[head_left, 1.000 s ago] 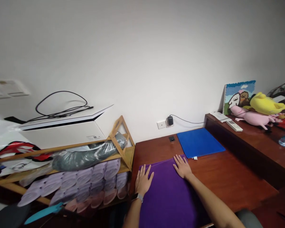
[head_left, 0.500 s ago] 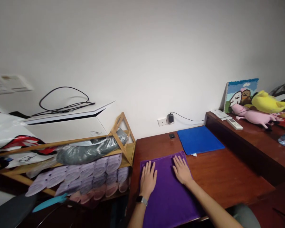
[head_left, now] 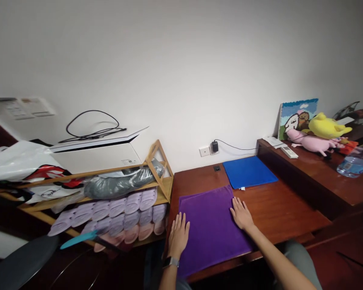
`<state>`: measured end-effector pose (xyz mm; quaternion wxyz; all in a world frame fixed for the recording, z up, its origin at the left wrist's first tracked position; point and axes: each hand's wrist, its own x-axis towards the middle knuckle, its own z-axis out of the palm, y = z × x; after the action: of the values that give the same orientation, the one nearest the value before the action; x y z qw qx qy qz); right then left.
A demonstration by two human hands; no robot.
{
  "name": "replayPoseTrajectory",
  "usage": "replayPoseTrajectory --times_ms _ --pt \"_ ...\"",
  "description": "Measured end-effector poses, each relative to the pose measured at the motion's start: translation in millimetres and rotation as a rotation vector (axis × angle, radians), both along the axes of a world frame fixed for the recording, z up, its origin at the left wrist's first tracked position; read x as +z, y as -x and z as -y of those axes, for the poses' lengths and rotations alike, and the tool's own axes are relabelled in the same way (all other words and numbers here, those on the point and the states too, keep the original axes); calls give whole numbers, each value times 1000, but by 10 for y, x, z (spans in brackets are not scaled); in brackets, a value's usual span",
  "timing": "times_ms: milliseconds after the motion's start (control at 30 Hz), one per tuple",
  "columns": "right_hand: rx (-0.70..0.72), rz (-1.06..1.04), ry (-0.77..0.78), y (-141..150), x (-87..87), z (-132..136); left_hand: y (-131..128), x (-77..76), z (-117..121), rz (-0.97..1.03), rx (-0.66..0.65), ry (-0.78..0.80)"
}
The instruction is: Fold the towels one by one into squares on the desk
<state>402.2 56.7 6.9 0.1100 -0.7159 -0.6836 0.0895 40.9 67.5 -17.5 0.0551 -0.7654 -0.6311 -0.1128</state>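
The left hand (head_left: 179,233) and the right hand (head_left: 242,213) are laid palm down, fingers extended and nothing gripped, across the side edges of a purple, roughly square, soft-looking cloth (head_left: 211,227). Both hands have been shifted outward and toward the wearer over the past half second, from well inside the cloth to its left and right borders. The middle is thus left uncovered, and contact, it is judged, is now made at the sides alone. The cloth is spread nearly flat on the reddish-brown wooden tabletop (head_left: 286,213), its near edge set close to the front. Beyond it, a blue, flat, four-sided fabric piece (head_left: 250,172) with a small white tag (head_left: 242,188) is seen near the wall, untouched. To the left, lavender plastic slippers (head_left: 133,202) are lined up on a light wooden rack (head_left: 167,188); to the right, a pink plush toy (head_left: 310,143) and a clear plastic bottle (head_left: 353,164) are placed on a raised ledge (head_left: 326,177).
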Motion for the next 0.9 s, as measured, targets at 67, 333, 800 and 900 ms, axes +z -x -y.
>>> replayPoseTrajectory --times_ms 67,333,800,900 --pt "35 -14 -67 166 13 79 -174 11 75 40 -38 -70" --pt "236 -72 -68 876 -114 332 -744 39 341 1 -143 58" --pt "149 -46 -148 646 0 575 -735 142 540 4 -136 -55" --pt "235 -86 -151 1012 -62 693 -950 131 671 -11 -241 30"
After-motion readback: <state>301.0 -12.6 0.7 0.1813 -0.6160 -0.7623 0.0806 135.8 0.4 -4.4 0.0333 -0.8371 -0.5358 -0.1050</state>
